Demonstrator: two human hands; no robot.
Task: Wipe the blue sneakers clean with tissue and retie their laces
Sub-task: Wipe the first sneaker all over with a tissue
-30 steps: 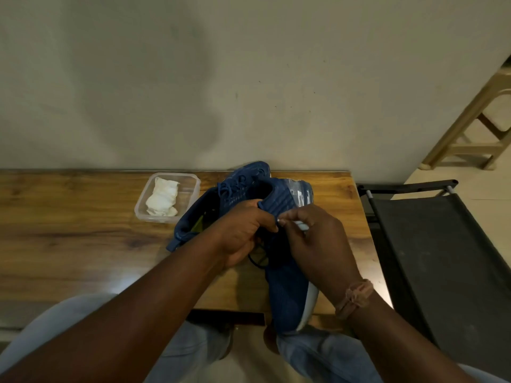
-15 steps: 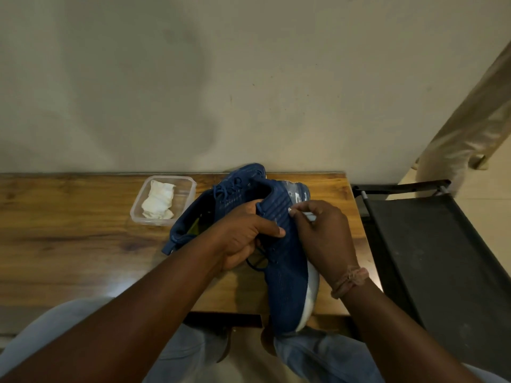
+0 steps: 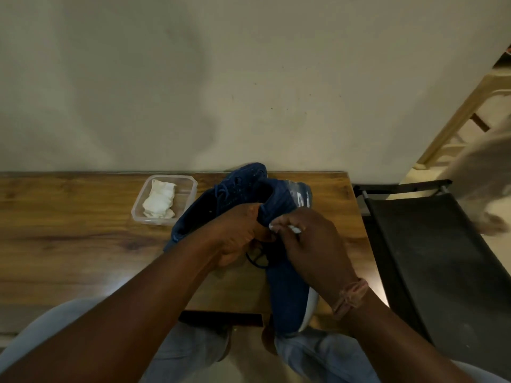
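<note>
The near sneaker [image 3: 289, 294] lies on the table [image 3: 69, 244] at its near right part, toe toward the person and overhanging the near edge above the knees, its white sole edge showing on the right side. Its heel end is lifted between the two hands. The left hand [image 3: 237, 239] grips the shoe's collar from the left, fingers curled round the blue fabric with the thumb on top. The right hand [image 3: 312, 244] comes in from the right and pinches a small white piece, seemingly tissue [image 3: 294, 229], between thumb and fingers right at the collar edge, touching the shoe; the piece is too small to make out more. A dark lace [image 3: 258, 261] hangs in a loose loop under the hands, untied. A band [image 3: 349, 298] sits on the right wrist.

The second sneaker [image 3: 218, 205] lies just behind and left of the first, touching it, its opening facing up and its far end near the wall [image 3: 193, 92].

Left of that shoe, just beside it, a clear plastic tub [image 3: 190, 189] stands on the table holding a wad of white tissues [image 3: 160, 201].

Right of the table, apart from it, is a dark folding seat [image 3: 431, 258]. Farther right, at the frame's edge, are pale wooden legs of a stool [image 3: 453, 128] and a blurred pale shape in front of them that cannot be identified.
</note>
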